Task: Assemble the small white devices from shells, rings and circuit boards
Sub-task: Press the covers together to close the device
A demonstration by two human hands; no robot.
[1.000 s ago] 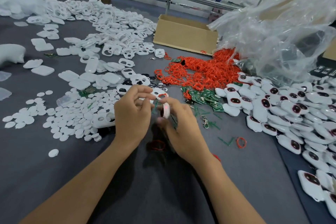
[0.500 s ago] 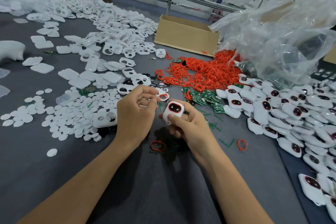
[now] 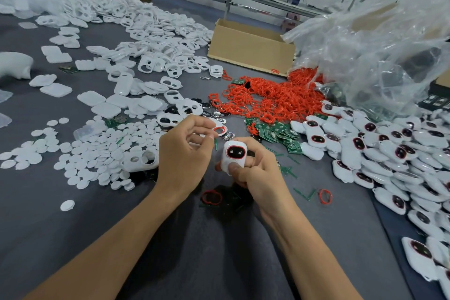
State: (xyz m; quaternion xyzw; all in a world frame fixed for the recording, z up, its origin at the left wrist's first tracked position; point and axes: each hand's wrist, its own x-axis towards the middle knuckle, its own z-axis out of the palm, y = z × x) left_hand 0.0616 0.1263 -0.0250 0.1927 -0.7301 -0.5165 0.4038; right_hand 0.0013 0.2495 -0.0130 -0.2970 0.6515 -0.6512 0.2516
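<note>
The small white plastic device with a red-ringed dark window point(image 3: 234, 153) is off the grey bench point(image 3: 219, 263), upright in the right hand point(image 3: 258, 175). That hand's fingers point(image 3: 255, 151) wrap its back while the thumb presses its lower front. The left hand point(image 3: 182, 153) is just beside it, fingers curled; whether they pinch some small part I cannot tell. The device looks light, rigid and smooth, so probably slippery. Its snap-fit shell should take a firm squeeze at the edges. It is best held by sides and back, off the window, which might smudge or push inward
</note>
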